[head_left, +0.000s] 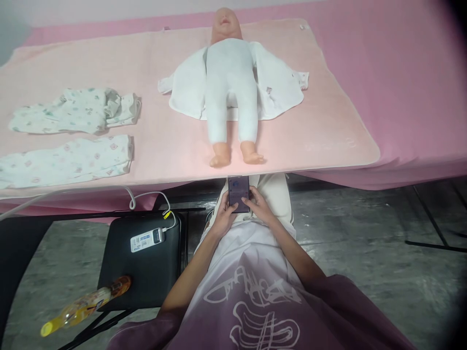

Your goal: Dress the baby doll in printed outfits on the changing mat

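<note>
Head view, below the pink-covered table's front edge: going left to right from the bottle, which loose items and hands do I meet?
Yellow-capped bottle, white corded device, left hand, dark phone, right hand.

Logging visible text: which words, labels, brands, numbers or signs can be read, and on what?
None reads clearly.
Shirt: pale script-like print, illegible.
Power bank: blue print, too small.
Bottle: label blurred.
Phone: screen markings too small.
Blanket: faint corner marks, illegible.

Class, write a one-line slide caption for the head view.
Left hand and right hand hold a dark phone while a doll lies face-up on a pink blanket.
</note>
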Tool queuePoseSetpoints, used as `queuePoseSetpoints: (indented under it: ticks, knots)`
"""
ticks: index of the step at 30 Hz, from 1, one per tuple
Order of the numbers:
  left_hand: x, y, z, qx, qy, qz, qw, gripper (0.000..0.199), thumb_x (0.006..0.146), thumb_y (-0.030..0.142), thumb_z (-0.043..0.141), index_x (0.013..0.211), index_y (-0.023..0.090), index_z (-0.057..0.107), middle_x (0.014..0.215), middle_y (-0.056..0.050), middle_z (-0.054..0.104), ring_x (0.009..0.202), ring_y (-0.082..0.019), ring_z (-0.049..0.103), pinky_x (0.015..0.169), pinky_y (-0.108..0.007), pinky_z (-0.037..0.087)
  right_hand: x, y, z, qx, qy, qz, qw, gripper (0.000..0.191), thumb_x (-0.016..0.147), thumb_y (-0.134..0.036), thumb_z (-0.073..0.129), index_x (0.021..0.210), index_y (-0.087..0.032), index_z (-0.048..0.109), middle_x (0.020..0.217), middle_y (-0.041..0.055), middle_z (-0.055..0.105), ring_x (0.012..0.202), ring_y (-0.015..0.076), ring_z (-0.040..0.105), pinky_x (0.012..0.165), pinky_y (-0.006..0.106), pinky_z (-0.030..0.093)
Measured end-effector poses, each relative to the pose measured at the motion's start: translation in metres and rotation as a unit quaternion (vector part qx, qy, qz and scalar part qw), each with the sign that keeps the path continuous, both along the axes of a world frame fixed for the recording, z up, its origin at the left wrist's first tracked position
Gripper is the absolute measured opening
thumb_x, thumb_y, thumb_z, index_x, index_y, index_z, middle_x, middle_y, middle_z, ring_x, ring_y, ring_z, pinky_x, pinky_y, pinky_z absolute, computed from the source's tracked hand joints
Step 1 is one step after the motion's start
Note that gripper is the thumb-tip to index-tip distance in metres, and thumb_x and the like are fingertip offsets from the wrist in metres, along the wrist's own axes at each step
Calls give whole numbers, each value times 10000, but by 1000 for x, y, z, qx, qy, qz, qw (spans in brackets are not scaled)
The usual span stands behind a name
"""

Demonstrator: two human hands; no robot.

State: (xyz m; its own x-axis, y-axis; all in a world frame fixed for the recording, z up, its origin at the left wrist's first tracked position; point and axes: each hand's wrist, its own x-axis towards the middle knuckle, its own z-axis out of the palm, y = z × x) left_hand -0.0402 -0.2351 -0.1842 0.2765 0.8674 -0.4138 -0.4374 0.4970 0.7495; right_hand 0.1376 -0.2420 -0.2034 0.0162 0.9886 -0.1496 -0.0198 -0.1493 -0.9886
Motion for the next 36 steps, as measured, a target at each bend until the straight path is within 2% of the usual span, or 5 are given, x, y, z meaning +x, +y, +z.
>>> queuePoseSetpoints:
  ticks: [8,13,18,27,36]
  knots:
    - [4,5,3,-39,-37,39,998,515,884,482,919,1340,308,754,1499,-38,723,1430,-295,663,1154,-405,586,-4,-6,5,25,-22,13,999,584,934,-501,828,1412,-291,566,1308,72,705,1147,276,676,1105,466,558]
    - [10,6,4,-28,11,53,998,500,900,479,928,1335,302,757,1479,-44,734,1418,-299,682,1155,-404,590,-9,-9,5,19,-45,11,999,816,837,-454,914,1495,-254,475,1428,136,649,1270,309,664,1163,504,560]
    - [8,5,5,-22,-6,48,999,515,927,536,895,1364,305,751,1531,-50,710,1507,-303,623,1185,-398,576,-13,-8,2,13,-48,-3,999,895,796,-434,951,1520,-249,458,1484,156,632,1360,326,648,1226,518,531]
    - [-2,-1,-3,-12,3,4,1000,702,847,354,974,1487,342,685,1568,-57,684,1476,-298,646,1211,-432,562,-2,-5,4,-2,48,13,999,486,1028,-588,691,1428,-320,620,1362,56,722,1267,291,668,1199,474,518]
    - [0,1,-3,-25,-21,19,999,544,898,449,908,1399,322,742,1553,-62,693,1502,-320,621,1226,-463,549,2,-4,-4,11,24,19,999,437,1043,-573,682,1408,-336,635,1283,42,731,1214,292,656,1183,503,516]
